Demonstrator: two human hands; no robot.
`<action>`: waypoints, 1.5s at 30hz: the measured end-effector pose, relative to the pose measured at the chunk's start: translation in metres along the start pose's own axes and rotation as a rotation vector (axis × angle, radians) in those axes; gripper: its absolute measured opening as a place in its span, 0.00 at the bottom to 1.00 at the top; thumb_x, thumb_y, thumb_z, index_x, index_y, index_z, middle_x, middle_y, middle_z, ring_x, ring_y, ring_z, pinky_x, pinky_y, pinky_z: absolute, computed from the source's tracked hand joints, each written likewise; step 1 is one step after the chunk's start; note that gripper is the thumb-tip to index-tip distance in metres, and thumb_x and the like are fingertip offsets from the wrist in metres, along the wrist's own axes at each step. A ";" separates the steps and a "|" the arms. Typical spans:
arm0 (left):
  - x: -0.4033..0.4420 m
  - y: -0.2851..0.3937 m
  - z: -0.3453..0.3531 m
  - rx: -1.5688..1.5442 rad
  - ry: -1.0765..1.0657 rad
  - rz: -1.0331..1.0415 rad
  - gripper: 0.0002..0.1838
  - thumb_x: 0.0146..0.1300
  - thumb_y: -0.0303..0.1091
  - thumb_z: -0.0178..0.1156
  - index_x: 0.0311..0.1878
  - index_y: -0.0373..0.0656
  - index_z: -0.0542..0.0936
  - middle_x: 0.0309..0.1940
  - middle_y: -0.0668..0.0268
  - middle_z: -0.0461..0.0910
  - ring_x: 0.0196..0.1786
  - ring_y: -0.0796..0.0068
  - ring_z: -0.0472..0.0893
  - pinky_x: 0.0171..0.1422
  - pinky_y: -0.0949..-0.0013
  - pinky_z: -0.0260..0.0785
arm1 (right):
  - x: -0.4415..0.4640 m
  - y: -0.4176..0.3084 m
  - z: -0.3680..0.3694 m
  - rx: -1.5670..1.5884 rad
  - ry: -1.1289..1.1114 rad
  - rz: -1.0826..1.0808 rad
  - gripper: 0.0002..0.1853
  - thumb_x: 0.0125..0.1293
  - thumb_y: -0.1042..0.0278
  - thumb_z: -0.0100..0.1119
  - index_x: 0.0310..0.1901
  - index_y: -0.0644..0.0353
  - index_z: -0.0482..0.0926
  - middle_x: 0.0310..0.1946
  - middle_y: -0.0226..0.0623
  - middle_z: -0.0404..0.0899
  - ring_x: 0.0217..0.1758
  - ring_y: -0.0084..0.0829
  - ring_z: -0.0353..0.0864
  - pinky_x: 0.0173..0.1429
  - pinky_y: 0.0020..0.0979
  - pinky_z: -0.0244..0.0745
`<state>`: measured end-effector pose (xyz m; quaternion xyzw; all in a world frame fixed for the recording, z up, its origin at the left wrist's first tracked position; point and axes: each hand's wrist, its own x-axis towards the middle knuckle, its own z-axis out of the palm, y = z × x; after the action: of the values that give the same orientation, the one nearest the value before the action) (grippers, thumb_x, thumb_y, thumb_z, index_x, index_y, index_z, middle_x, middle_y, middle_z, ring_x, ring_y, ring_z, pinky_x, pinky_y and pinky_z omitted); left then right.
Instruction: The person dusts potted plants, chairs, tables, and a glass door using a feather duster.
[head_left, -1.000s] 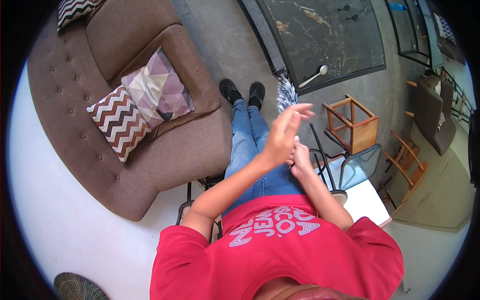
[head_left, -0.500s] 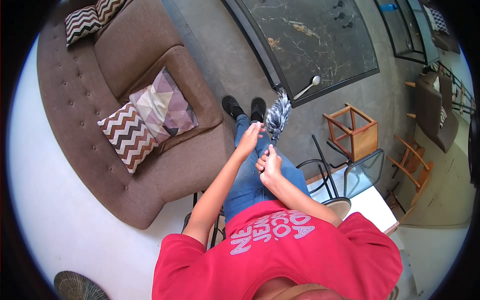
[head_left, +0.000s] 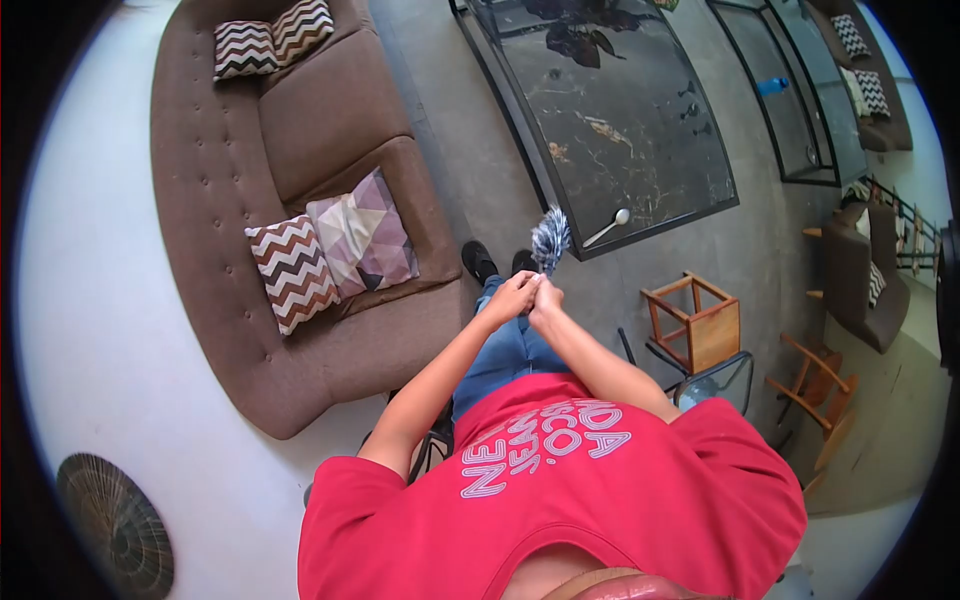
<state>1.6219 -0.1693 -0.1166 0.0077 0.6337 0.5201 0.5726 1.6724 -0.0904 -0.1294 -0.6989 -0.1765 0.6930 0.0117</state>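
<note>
A fluffy grey-and-white duster points away from me, its head close to the near corner of the dark marble-topped table. My right hand is closed round the duster's handle, just below the fluffy head. Beside it, touching it, my left hand has its fingers curled in at the same handle; the fingers partly hide the grip. A pale spoon lies on the table near that corner, to the right of the duster.
A brown sofa with patterned cushions runs along the left. An upturned wooden stool and a black-framed chair stand at the right. Farther right are a glass table, with a blue object, and another sofa.
My left hand has come in from beside the duster to join the right hand at the handle. The fluffy head sits closer to my hands, and the view has shifted.
</note>
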 end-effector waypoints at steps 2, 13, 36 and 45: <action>-0.005 0.009 -0.001 0.021 0.010 0.006 0.21 0.73 0.48 0.50 0.56 0.41 0.75 0.38 0.67 0.80 0.39 0.81 0.77 0.44 0.76 0.71 | 0.006 -0.015 0.004 -0.027 -0.050 -0.002 0.19 0.76 0.59 0.42 0.29 0.62 0.71 0.20 0.33 0.74 0.14 0.25 0.70 0.14 0.30 0.60; 0.044 0.041 -0.025 -0.116 0.109 0.076 0.32 0.69 0.53 0.53 0.69 0.42 0.66 0.64 0.60 0.71 0.66 0.69 0.68 0.68 0.68 0.59 | 0.074 0.001 0.059 -0.216 -0.134 -0.251 0.16 0.70 0.59 0.53 0.32 0.66 0.77 0.26 0.37 0.79 0.19 0.26 0.75 0.18 0.31 0.63; 0.080 0.209 -0.208 -0.031 -0.160 -0.053 0.44 0.62 0.68 0.51 0.75 0.52 0.56 0.72 0.58 0.61 0.72 0.56 0.61 0.66 0.47 0.58 | 0.040 -0.108 0.312 -0.041 0.368 0.070 0.14 0.63 0.72 0.52 0.47 0.71 0.76 0.44 0.47 0.80 0.44 0.42 0.82 0.46 0.45 0.79; 0.062 0.273 -0.237 0.036 -0.181 -0.013 0.42 0.64 0.65 0.51 0.74 0.48 0.58 0.67 0.62 0.66 0.67 0.66 0.66 0.64 0.61 0.61 | 0.062 -0.140 0.358 -0.398 0.235 -0.250 0.20 0.70 0.59 0.54 0.47 0.75 0.77 0.44 0.53 0.81 0.41 0.45 0.83 0.43 0.45 0.78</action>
<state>1.2666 -0.1608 -0.0258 0.0609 0.5887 0.5022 0.6305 1.2901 -0.0243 -0.1667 -0.7357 -0.3919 0.5520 -0.0200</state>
